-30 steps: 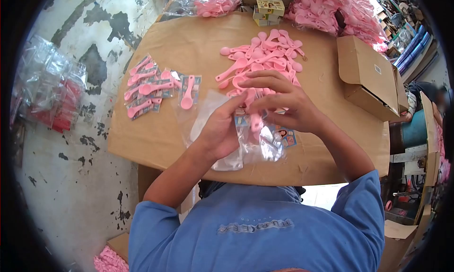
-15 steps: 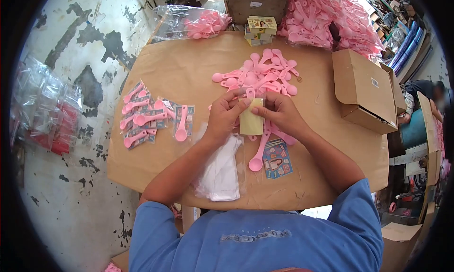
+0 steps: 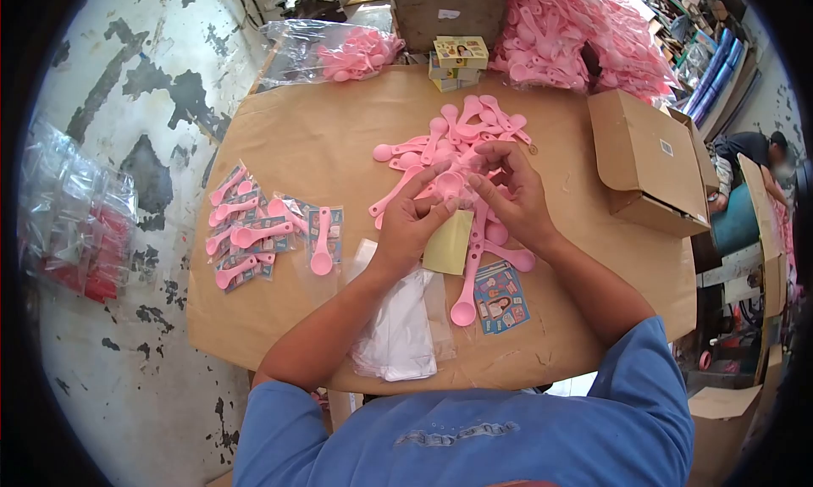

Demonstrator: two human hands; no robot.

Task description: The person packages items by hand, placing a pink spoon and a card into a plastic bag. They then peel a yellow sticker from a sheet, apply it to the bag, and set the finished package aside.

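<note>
card (image 3: 449, 243) beside fingers (image 3: 437, 216), long axis slanting toward shirt (image 3: 474, 445)

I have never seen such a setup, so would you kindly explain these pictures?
No robot here: a camera on a person's head looks forward and down at their bare hands. On the brown-covered table lie loose pink spoons, packaged spoons to the left, printed cards, clear bags and a cardboard box. The left hand seems to hold a yellowish card; the right hand is close to a pink spoon, its grip unclear.
</note>
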